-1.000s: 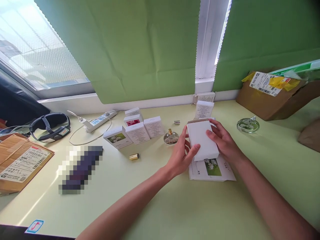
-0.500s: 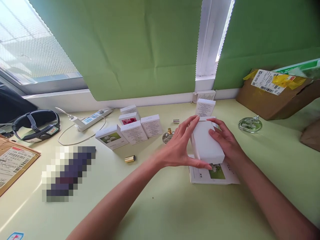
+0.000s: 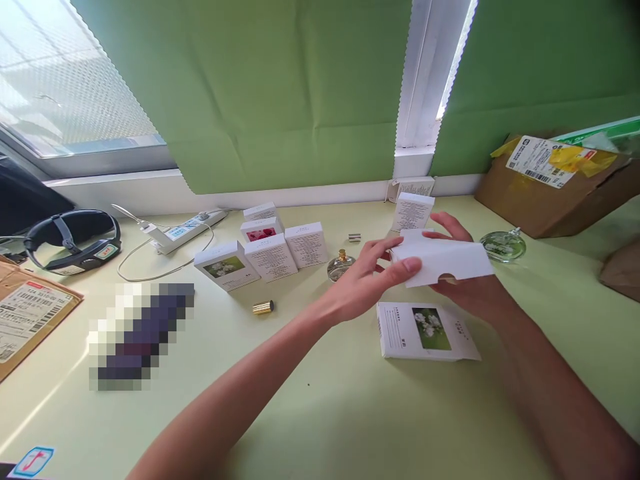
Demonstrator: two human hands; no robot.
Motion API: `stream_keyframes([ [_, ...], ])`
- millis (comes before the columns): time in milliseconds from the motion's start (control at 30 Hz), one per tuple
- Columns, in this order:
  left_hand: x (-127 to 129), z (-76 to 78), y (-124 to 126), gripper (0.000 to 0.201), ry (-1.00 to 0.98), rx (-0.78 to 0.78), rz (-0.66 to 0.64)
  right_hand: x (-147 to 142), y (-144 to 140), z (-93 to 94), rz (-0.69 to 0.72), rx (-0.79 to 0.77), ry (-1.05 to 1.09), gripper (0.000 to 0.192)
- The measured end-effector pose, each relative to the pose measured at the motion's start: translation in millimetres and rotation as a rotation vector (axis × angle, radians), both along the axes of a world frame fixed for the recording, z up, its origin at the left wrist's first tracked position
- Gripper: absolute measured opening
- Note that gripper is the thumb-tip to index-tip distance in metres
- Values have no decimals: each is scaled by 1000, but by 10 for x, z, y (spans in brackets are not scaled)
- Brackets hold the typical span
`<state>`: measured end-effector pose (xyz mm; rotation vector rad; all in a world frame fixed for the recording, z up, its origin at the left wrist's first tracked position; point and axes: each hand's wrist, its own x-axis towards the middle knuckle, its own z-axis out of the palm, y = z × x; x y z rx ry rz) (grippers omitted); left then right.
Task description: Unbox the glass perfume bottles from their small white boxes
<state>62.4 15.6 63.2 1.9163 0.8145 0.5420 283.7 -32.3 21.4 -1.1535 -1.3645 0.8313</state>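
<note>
A plain white cardboard box [image 3: 445, 259] is held above the table between both hands, turned so that an edge with a half-round notch faces me. My left hand [image 3: 373, 277] grips its left end, thumb on top. Behind and under the right part, my right hand [image 3: 465, 287] supports it, its fingers partly hidden by the box. Just below lies a flat white carton with a flower picture [image 3: 425, 331]. Left of the hands stands a round glass perfume bottle with a gold neck [image 3: 341, 266]. A silver cap [image 3: 355, 237] and a gold cap [image 3: 263, 307] lie nearby.
Several small white boxes [image 3: 271, 257] stand left of centre. Another white box [image 3: 413, 211] is behind my hands. A second glass bottle [image 3: 503, 246] sits near a brown carton [image 3: 555, 193]. A power strip [image 3: 190, 231], a headset [image 3: 73, 241] and a parcel [image 3: 30, 320] are at left.
The white box has been lifted and tilted, bringing its notched edge into view. My left thumb has moved onto its upper face. More of the flat carton below is visible.
</note>
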Motion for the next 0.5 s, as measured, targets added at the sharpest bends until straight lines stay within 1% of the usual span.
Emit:
stream_keyframes([
  [33, 2, 18, -11, 59, 21, 4, 13, -7, 9, -24, -37, 21, -51, 89],
  [67, 5, 26, -17, 56, 40, 17, 15, -13, 23, -57, -64, 21, -61, 82],
  [167, 24, -13, -4, 59, 43, 39, -8, 7, 88, -187, -111, -69, 40, 44],
  [200, 36, -48, 3, 60, 31, 33, 14, 31, 112, -230, -134, -94, 86, 35],
  [267, 72, -142, -6, 61, 23, 61, 117, 98, 159, -301, -184, -90, 160, 29],
  [300, 97, -201, -29, 62, 44, 114, 148, 135, 181, -327, -196, -77, 186, 29],
  [333, 125, -267, -65, 60, 81, 194, 133, 171, 200, -345, -206, -67, 210, 31],
  [367, 155, -338, -113, 57, 132, 289, 64, 203, 216, -358, -206, -65, 237, 33],
  [400, 186, -412, -171, 52, 192, 383, -55, 229, 227, -366, -191, -71, 276, 33],
  [433, 215, -485, -231, 54, 236, 457, -178, 249, 235, -371, -166, -84, 323, 32],
  [467, 241, -554, -289, 62, 256, 512, -271, 263, 237, -375, -138, -98, 368, 30],
  [500, 262, -612, -338, 69, 269, 552, -319, 271, 236, -377, -108, -114, 413, 27],
])
